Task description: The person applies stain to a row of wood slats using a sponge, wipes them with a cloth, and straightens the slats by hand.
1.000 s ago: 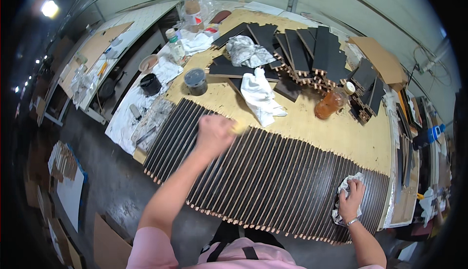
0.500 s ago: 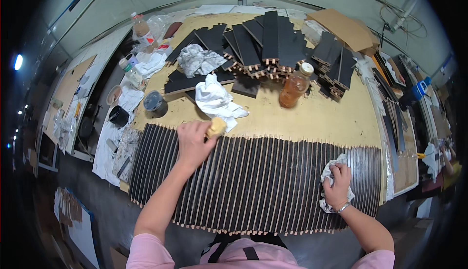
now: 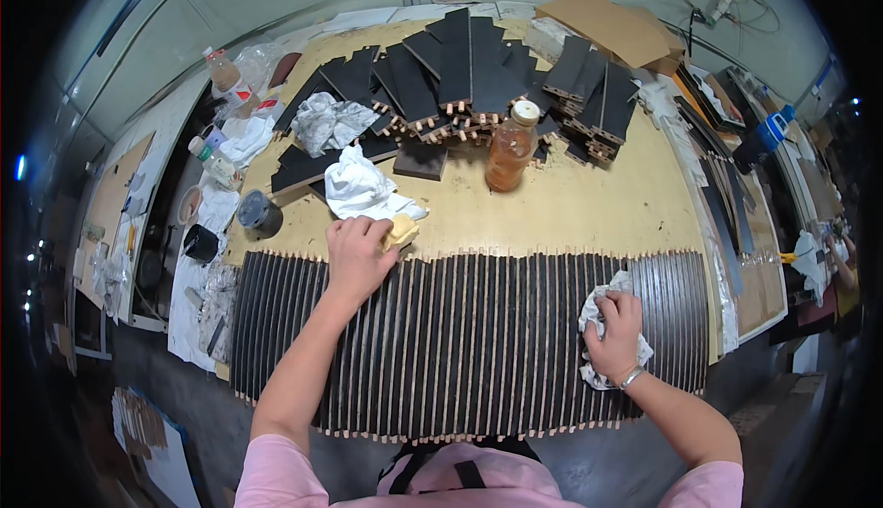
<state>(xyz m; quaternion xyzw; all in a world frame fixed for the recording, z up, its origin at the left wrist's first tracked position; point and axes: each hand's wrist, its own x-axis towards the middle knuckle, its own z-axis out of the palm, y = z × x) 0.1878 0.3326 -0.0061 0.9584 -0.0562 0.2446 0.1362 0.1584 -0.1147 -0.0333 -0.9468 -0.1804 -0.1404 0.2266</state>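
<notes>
Many narrow black strips with bare wooden tongues at their ends lie side by side as a wide sheet (image 3: 478,342) along the front of the table. Pinched in my left hand (image 3: 357,255) is a yellow sponge (image 3: 402,231), held at the far ends of the strips, just below a crumpled white cloth (image 3: 368,186). My right hand (image 3: 614,333) is closed over a grey-stained white rag (image 3: 593,317) and presses it on the strips toward the right. Strips right of the rag look shinier.
Black boards (image 3: 487,71) are heaped at the back. An amber-filled bottle (image 3: 510,154) stands before them. A dark-stained plastic cup (image 3: 260,213), a black cup (image 3: 200,243) and a stained rag (image 3: 331,124) sit at the left. Cardboard (image 3: 607,29) lies at the back right.
The whole view has shifted, so table things appear farther left and slightly higher. The sponge has moved a little rightward relative to the white cloth. Both hands keep their holds.
</notes>
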